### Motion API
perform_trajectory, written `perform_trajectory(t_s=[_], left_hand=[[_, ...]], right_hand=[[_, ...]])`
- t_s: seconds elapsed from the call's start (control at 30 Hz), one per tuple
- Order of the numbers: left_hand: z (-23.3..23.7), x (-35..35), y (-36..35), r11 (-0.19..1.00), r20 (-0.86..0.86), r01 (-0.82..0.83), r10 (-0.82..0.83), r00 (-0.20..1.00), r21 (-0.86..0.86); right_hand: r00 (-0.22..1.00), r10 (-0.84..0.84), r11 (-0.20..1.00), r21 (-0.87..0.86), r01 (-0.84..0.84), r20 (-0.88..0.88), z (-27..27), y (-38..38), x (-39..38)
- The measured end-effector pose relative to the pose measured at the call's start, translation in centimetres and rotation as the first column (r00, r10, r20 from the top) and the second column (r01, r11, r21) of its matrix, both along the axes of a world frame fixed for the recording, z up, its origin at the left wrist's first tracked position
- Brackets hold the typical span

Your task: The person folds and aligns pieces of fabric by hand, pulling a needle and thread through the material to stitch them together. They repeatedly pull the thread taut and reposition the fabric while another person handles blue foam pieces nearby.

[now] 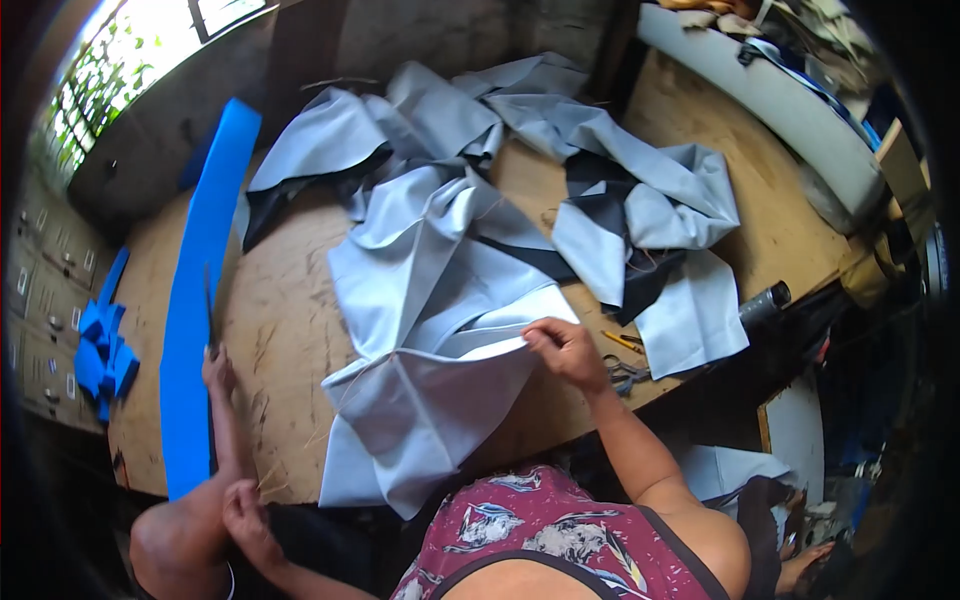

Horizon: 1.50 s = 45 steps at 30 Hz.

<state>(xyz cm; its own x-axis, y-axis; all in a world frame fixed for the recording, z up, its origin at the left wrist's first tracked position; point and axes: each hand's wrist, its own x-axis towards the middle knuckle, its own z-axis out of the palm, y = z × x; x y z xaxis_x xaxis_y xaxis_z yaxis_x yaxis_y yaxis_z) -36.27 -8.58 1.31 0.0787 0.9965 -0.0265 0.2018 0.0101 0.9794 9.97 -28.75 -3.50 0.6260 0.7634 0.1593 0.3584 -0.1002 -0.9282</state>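
Note:
A sewn light grey fabric piece (pixel 400 400), with seams meeting near its middle, lies over the table and hangs past its front edge. My right hand (pixel 565 352) pinches the raised edge of this fabric between thumb and fingers. Lower left, away from the cloth, my left hand (pixel 252 515) is raised with its fingers curled closed; I cannot tell what is in them. Loose threads (pixel 270 482) show just above it. Beside it, another person's hand (pixel 218 370) holds scissors (pixel 209 300) at the edge of a long blue strip (pixel 195 300).
More grey fabric with dark backing (pixel 440 115) is heaped across the back of the wooden table (pixel 280 330). Scissors (pixel 625 375) and a yellow pencil-like tool (pixel 622 341) lie right of my right hand, near a dark cylinder (pixel 765 302). Blue scraps (pixel 105 350) sit far left, by metal lockers (pixel 55 280).

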Motion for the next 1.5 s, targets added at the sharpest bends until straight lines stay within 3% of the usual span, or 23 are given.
perform_trajectory(t_s=[0.07,0.13,0.23,0.3,0.33,0.4,0.47,0.53,0.63,0.67,0.73,0.87,0.93,1.0,1.07,1.1,1.2,1.33,1.37,1.4,1.43,1.47,1.5], left_hand=[[0.4,2.7,0.4,0.983,-0.004,0.171,-0.171,0.985,-0.074],[-1.8,5.6,1.1,0.948,-0.050,0.311,-0.315,0.948,-0.069],[-5.3,10.9,2.3,0.868,-0.047,0.496,-0.495,0.867,-0.002],[-9.8,13.4,3.4,0.863,-0.351,0.441,-0.344,0.871,0.247],[-11.8,13.8,4.0,0.866,-0.353,0.437,-0.340,0.872,0.244],[-14.3,14.3,5.5,0.859,-0.255,0.507,-0.474,0.842,0.077],[-13.3,14.5,4.6,0.886,-0.220,0.463,-0.453,0.864,-0.007],[-11.6,14.5,2.7,0.907,-0.008,0.412,-0.414,0.910,-0.089],[-8.3,15.3,-1.7,0.872,-0.065,0.490,-0.489,0.870,0.000],[-7.2,16.0,-3.3,0.895,-0.051,0.441,-0.444,0.895,-0.066],[-5.9,17.3,-6.2,0.902,-0.135,0.432,-0.426,0.895,0.018],[-3.7,19.8,-10.9,0.884,-0.339,0.467,-0.430,0.837,0.032],[-2.6,20.7,-12.3,0.897,-0.366,0.441,-0.421,0.830,-0.031],[-2.9,20.7,-13.6,0.915,-0.398,0.400,-0.385,0.833,-0.048],[-3.1,20.7,-14.5,0.919,-0.407,0.392,-0.374,0.833,-0.042],[-3.0,20.6,-15.0,0.928,-0.400,0.364,-0.362,0.842,-0.073],[-2.7,19.2,-15.8,0.951,-0.435,0.290,-0.307,0.847,-0.107],[-2.0,15.3,-16.3,0.979,-0.583,0.179,-0.205,0.787,-0.102],[-1.9,14.5,-16.6,0.981,-0.581,0.136,-0.191,0.791,-0.137],[-2.1,13.5,-17.0,0.989,-0.596,0.111,-0.148,0.790,-0.098],[-1.8,12.9,-17.1,0.992,-0.611,0.100,-0.123,0.782,-0.072],[-1.4,12.4,-17.1,0.995,-0.627,0.086,-0.095,0.773,-0.046],[-0.9,12.1,-17.1,0.996,-0.626,0.029,-0.074,0.776,-0.082]], right_hand=[[0.986,-0.079,0.997,-0.013,0.078,-0.145,0.3,0.5,0.4],[0.978,-0.131,0.991,-0.006,0.131,-0.163,2.0,1.1,0.2],[0.992,-0.128,0.991,0.032,0.128,-0.022,2.0,1.9,1.5],[0.996,-0.082,0.997,0.006,0.082,0.044,2.9,2.5,2.9],[0.996,-0.077,0.997,0.004,0.077,0.041,3.0,2.7,4.0],[0.999,-0.030,0.997,-0.072,0.033,0.031,3.0,3.7,6.9],[1.000,-0.010,0.998,-0.058,0.011,0.012,2.2,5.2,10.3],[0.997,-0.010,0.989,-0.145,0.021,0.079,1.2,6.9,13.6],[0.971,0.104,0.984,-0.164,-0.069,0.214,0.2,10.4,16.9],[0.940,0.181,0.978,-0.154,-0.142,0.288,-0.5,11.8,17.5],[0.905,0.269,0.963,-0.089,-0.254,0.329,-1.0,15.0,17.4],[0.637,0.454,0.838,-0.055,-0.543,0.623,-2.4,21.5,15.4],[0.473,0.555,0.787,-0.249,-0.564,0.684,-3.2,24.2,14.2],[0.408,0.503,0.797,-0.228,-0.559,0.762,-5.2,26.5,13.4],[0.418,0.512,0.823,-0.288,-0.490,0.750,-6.2,28.4,13.9],[0.462,0.477,0.837,-0.226,-0.499,0.748,-6.3,29.1,14.1],[0.419,0.472,0.838,-0.247,-0.487,0.775,-5.7,30.2,16.1],[0.539,0.220,0.907,0.032,-0.419,0.813,-1.1,31.0,21.1],[0.518,0.106,0.897,0.143,-0.418,0.849,0.1,31.5,23.5],[0.451,0.054,0.927,0.123,-0.354,0.891,0.9,31.9,27.5],[0.202,-0.136,0.926,0.197,-0.324,0.970,1.9,32.5,31.6],[0.339,-0.156,0.924,0.258,-0.281,0.928,2.8,32.6,35.4],[0.245,-0.161,0.973,0.195,-0.122,0.956,3.7,32.5,40.0]])
